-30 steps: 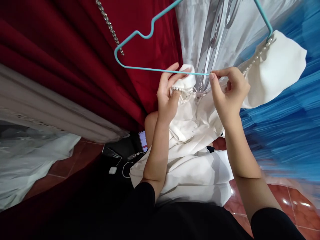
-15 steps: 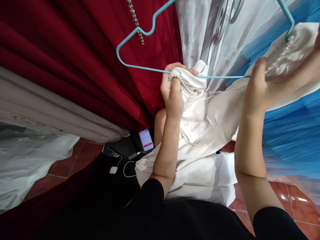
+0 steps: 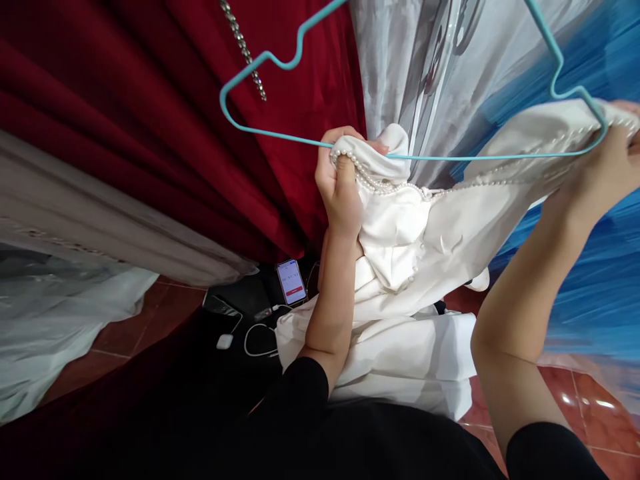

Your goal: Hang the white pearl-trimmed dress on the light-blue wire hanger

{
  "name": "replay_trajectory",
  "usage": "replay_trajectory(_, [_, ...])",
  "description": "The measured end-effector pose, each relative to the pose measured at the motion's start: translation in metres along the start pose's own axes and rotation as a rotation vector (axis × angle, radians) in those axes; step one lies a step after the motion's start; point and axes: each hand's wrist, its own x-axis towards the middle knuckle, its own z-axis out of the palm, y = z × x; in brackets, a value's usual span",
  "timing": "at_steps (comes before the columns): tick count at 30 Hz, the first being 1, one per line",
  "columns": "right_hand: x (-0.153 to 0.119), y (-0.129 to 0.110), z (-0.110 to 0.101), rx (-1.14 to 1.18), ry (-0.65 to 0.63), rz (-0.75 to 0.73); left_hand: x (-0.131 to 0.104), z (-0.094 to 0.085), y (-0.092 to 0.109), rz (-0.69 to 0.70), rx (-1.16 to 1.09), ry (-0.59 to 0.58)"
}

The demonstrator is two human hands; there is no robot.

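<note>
A white dress [image 3: 400, 227] with pearl-beaded edges spreads across my lap and up to both hands. My left hand [image 3: 345, 180] grips its bunched pearl edge together with the lower bar of a light-blue hanger [image 3: 450, 159]. At the far right, my right hand [image 3: 595, 167] holds another pearl-trimmed part of the dress by the hanger's right end. That end lies over the cloth there, while the left end is bare. Some fingers of the right hand are hidden or cut off by the frame edge.
Dark red drapes [image 3: 150, 127] hang on the left, with a beaded strand [image 3: 245, 50] in front. Blue tulle [image 3: 590, 280] hangs at right. A lit phone [image 3: 291, 282] and a white cable [image 3: 260, 340] lie on a black surface beside my lap.
My right hand has moved right and slightly down, drawing its part of the dress out. The hanger's right end now shows fully over the cloth. The left hand keeps its grip, shifting slightly left.
</note>
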Motion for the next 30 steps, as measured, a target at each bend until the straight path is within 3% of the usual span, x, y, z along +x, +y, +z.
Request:
replay_trajectory(1, [-0.012,0.003,-0.003,-0.024,0.08,0.048,-0.002,0.001,-0.003,0.005,0.002,-0.011])
replay_trajectory(3, [-0.042,-0.003,-0.006,0.008,0.277,-0.026,-0.006,0.002,-0.008,0.035,0.026,-0.027])
replay_trajectory(4, [-0.058,-0.012,-0.007,0.04,0.264,-0.091,-0.007,0.003,-0.01,0.047,0.052,-0.028])
replay_trajectory(5, [-0.072,-0.025,-0.007,0.065,0.332,-0.188,-0.008,0.003,-0.011,0.054,0.086,-0.028])
replay_trajectory(7, [-0.093,-0.06,-0.004,0.061,0.297,-0.308,-0.007,0.002,-0.012,0.049,0.159,-0.021])
replay_trajectory(9, [-0.102,-0.097,0.004,0.04,0.199,-0.333,-0.005,0.0,-0.013,0.04,0.194,-0.012])
replay_trajectory(12, [-0.103,-0.132,0.024,-0.002,-0.159,-0.282,-0.001,0.001,-0.014,0.033,0.165,-0.013])
replay_trajectory(15, [-0.106,-0.132,0.047,-0.035,-0.538,-0.193,-0.002,0.004,-0.014,0.018,0.124,-0.012])
replay_trajectory(17, [-0.11,-0.121,0.059,-0.041,-0.596,-0.14,-0.004,0.001,-0.013,-0.012,0.129,-0.035])
replay_trajectory(20, [-0.112,-0.108,0.065,-0.041,-0.514,-0.112,-0.007,-0.019,-0.012,-0.018,0.174,-0.056])
replay_trajectory(24, [-0.109,-0.111,0.061,-0.067,-0.484,-0.117,0.001,-0.071,-0.012,0.22,0.352,0.301])
replay_trajectory(26, [-0.109,-0.115,0.058,-0.076,-0.483,-0.116,0.011,-0.095,-0.007,0.265,0.403,0.396])
replay_trajectory(28, [-0.11,-0.117,0.056,-0.075,-0.479,-0.115,0.026,-0.108,0.006,0.296,0.403,0.423])
replay_trajectory(30, [-0.111,-0.119,0.054,-0.069,-0.48,-0.113,0.043,-0.109,0.024,0.353,0.419,0.395])
